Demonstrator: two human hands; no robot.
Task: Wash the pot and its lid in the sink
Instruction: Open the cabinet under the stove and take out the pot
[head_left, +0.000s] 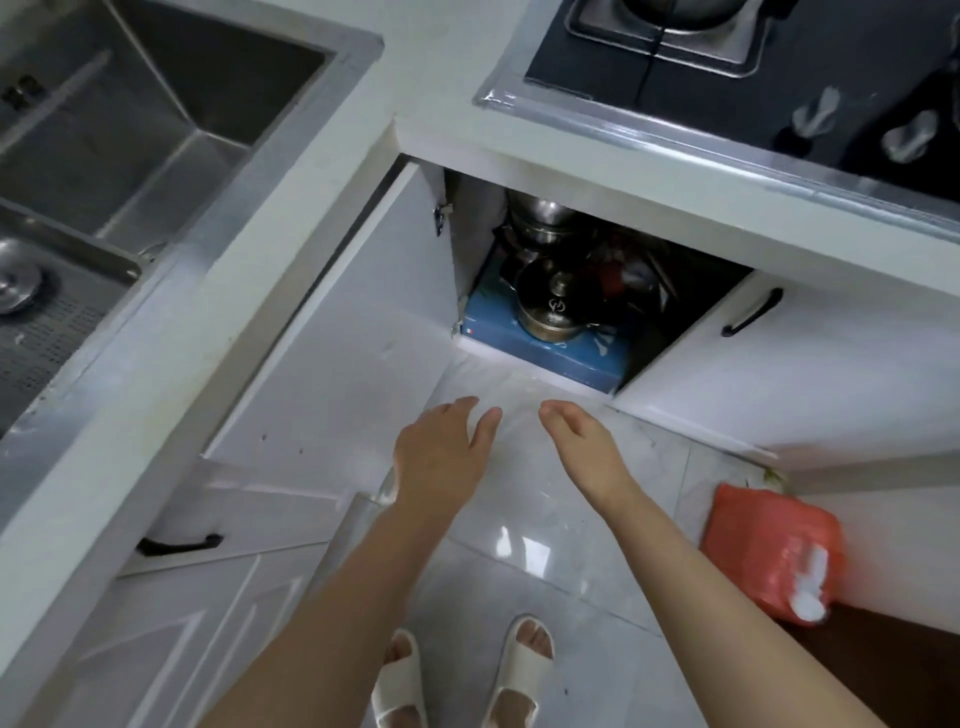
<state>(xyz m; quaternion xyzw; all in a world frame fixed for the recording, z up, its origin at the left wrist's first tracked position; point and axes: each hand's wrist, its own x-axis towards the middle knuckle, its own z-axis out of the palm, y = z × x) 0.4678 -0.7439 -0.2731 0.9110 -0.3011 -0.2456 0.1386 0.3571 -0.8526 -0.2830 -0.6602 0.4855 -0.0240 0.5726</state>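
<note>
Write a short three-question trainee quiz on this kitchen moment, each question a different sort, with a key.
1. True or false: the left hand and right hand hold nothing.
2. The lidded pot sits on: A) blue box B) sink C) stove
3. Fill in: the cabinet door stands ____.

Key: 1 true; 2 A; 3 open.

A stove (675, 57) is sitting at the counter's (441, 67) far right corner. A cabinet door (363, 312) is standing open. A blue box (561, 353) is lying inside. An orange bag (769, 551) is resting on the floor (545, 519).
</note>
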